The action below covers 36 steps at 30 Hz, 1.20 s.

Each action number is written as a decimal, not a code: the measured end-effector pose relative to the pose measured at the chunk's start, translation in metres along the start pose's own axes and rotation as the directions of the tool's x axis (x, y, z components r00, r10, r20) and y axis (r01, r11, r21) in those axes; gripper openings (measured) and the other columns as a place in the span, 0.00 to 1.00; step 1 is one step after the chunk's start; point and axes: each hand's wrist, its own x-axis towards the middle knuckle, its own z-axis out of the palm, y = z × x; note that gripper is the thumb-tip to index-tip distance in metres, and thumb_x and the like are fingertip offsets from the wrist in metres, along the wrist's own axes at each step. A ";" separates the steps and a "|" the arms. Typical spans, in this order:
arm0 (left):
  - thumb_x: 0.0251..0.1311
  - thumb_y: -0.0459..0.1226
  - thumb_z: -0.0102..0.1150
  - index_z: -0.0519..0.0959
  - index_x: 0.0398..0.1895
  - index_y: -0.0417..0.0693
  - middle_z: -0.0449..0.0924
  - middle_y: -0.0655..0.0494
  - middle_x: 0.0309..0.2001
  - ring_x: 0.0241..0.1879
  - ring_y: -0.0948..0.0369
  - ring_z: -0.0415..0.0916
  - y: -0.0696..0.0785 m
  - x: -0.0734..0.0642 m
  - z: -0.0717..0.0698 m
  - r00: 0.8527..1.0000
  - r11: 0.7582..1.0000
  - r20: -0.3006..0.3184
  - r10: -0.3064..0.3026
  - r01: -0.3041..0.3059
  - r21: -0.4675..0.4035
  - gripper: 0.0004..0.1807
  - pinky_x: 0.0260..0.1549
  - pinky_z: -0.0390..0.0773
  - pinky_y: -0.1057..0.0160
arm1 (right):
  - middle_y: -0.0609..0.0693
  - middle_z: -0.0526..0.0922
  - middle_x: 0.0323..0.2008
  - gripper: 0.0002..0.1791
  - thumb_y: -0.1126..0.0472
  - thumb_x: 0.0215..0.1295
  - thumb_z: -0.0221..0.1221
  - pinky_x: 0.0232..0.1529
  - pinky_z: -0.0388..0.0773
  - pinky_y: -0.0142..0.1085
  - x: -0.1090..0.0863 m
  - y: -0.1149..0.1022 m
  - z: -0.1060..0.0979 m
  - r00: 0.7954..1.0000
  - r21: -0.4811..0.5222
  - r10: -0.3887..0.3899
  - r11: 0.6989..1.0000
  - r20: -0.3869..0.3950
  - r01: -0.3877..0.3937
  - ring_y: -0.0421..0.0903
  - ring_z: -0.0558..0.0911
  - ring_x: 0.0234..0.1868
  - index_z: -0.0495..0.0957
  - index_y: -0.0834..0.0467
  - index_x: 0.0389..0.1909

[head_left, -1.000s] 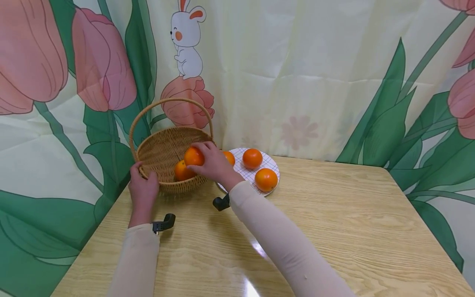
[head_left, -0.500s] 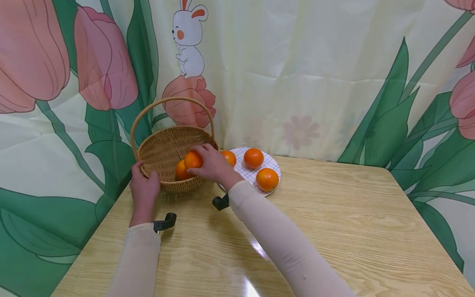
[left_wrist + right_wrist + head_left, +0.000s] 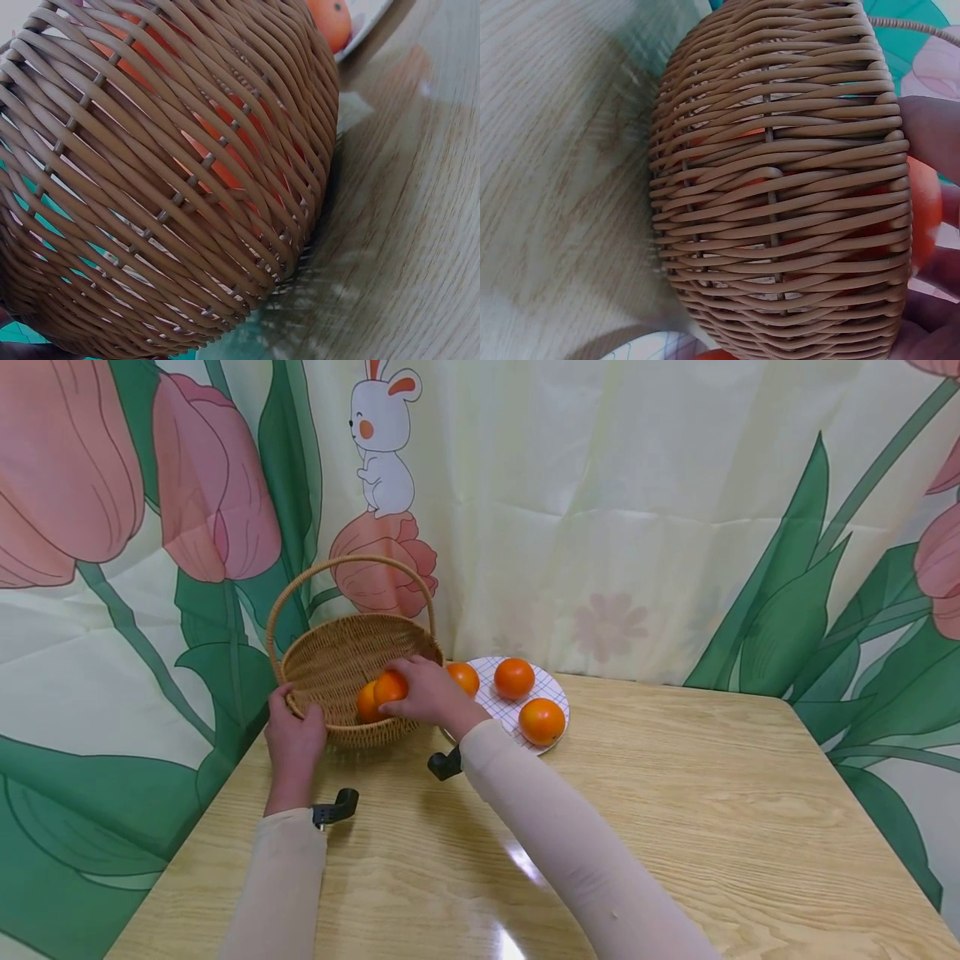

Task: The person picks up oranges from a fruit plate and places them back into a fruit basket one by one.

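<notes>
A brown wicker basket [image 3: 330,664] with a tall arched handle stands at the table's left back. My left hand [image 3: 296,739] grips its near left rim. My right hand [image 3: 431,693] reaches over the right rim and holds an orange [image 3: 391,691] low inside, beside another orange [image 3: 368,702]; whether these two touch is unclear. The right wrist view shows the held orange [image 3: 925,214] just past the rim, with fingers [image 3: 934,135] around it. Through the weave in the left wrist view, orange patches show; the basket wall [image 3: 165,150] hides most of the fruit.
Right of the basket, a white plate [image 3: 491,706] with a blue grid carries more oranges [image 3: 514,678], one partly behind my right hand. A printed curtain [image 3: 637,527] hangs behind the wooden table [image 3: 712,793]. Each wrist wears a black camera mount [image 3: 337,807].
My right hand has lowered the orange slightly, deeper into the basket next to the other one. The left hand keeps its grip on the rim.
</notes>
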 end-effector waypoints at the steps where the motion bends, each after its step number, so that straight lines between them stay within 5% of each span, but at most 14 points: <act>1: 0.59 0.45 0.39 0.53 0.66 0.60 0.67 0.46 0.59 0.48 0.52 0.68 0.000 0.000 0.000 1.000 1.000 -0.001 0.001 -0.001 0.001 0.29 0.38 0.68 0.57 | 0.46 0.69 0.59 0.34 0.39 0.50 0.60 0.50 0.72 0.35 0.000 0.000 0.000 1.000 -0.003 -0.001 1.000 0.004 0.001 0.43 0.72 0.51 0.66 0.45 0.59; 9: 0.60 0.45 0.40 0.52 0.67 0.60 0.64 0.47 0.62 0.53 0.52 0.67 0.001 0.000 0.000 1.000 1.000 0.016 -0.014 0.014 -0.006 0.29 0.44 0.70 0.54 | 0.46 0.75 0.54 0.28 0.46 0.55 0.59 0.50 0.71 0.35 0.000 0.001 -0.003 0.999 0.017 -0.020 1.000 0.025 0.019 0.43 0.72 0.47 0.70 0.50 0.57; 16: 0.59 0.43 0.39 0.52 0.66 0.60 0.68 0.46 0.57 0.45 0.52 0.70 0.001 -0.002 0.000 1.000 1.000 0.013 -0.007 0.007 0.001 0.29 0.33 0.69 0.59 | 0.47 0.78 0.51 0.24 0.49 0.57 0.57 0.54 0.70 0.36 0.001 0.004 -0.002 0.998 -0.014 -0.055 0.998 0.013 0.055 0.44 0.74 0.50 0.72 0.52 0.55; 23: 0.58 0.44 0.39 0.52 0.66 0.59 0.64 0.48 0.62 0.54 0.54 0.68 0.003 -0.004 -0.001 1.000 1.000 0.018 -0.024 0.024 -0.016 0.30 0.43 0.71 0.57 | 0.47 0.78 0.50 0.21 0.50 0.58 0.56 0.52 0.72 0.35 0.000 0.005 -0.002 0.996 -0.006 -0.074 0.997 -0.051 0.074 0.43 0.76 0.48 0.74 0.53 0.51; 36: 0.58 0.45 0.40 0.53 0.66 0.61 0.69 0.48 0.49 0.35 0.56 0.67 0.001 -0.001 0.000 1.000 1.000 0.004 -0.024 0.024 0.020 0.29 0.26 0.67 0.63 | 0.47 0.77 0.51 0.20 0.48 0.61 0.53 0.51 0.73 0.37 -0.008 0.018 0.000 0.987 0.048 -0.064 0.996 -0.146 0.072 0.45 0.76 0.50 0.74 0.52 0.52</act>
